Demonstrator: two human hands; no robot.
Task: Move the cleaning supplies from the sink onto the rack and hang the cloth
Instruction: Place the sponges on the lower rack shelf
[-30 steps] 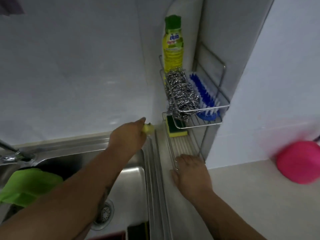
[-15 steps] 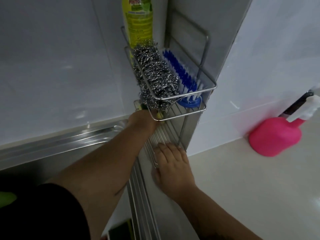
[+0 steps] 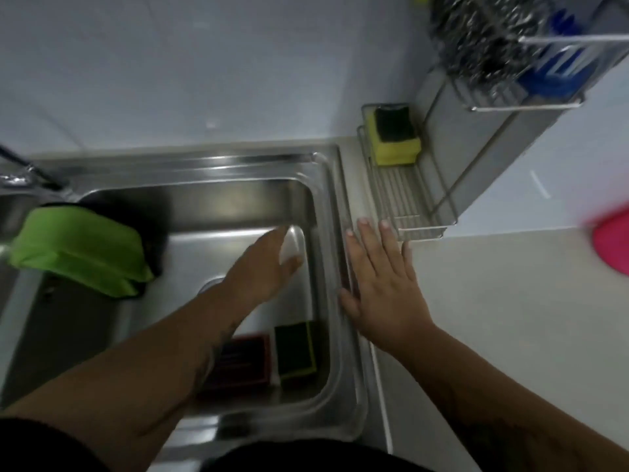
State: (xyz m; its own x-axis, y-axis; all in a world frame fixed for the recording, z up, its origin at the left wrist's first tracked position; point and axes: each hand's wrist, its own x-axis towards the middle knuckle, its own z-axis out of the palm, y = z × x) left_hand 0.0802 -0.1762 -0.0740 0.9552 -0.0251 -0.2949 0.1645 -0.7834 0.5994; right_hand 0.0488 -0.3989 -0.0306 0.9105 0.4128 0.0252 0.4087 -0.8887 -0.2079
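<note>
My left hand (image 3: 263, 267) hangs over the steel sink (image 3: 190, 192), empty, fingers loosely apart. My right hand (image 3: 381, 284) lies flat with spread fingers on the sink's right rim, just in front of the wire rack (image 3: 405, 212). Two yellow sponges with dark scouring tops (image 3: 394, 137) are stacked at the back of the rack's lower tray. A steel scourer (image 3: 476, 39) and a blue brush (image 3: 558, 69) fill the upper shelf. In the sink's near right corner lie a green-and-yellow sponge (image 3: 296, 349) and a dark red pad (image 3: 238, 362). A green cloth (image 3: 78, 253) is draped over the sink's left side.
The tap (image 3: 20, 172) sits at the far left behind the sink. A pink bottle (image 3: 612, 247) stands on the pale counter at the right edge. White tiled walls close off the back and the right side behind the rack.
My left hand put a yellow sponge on the rack's lower tray, on top of the first one, and came back empty over the sink. My right hand slid back from the tray to the sink rim.
</note>
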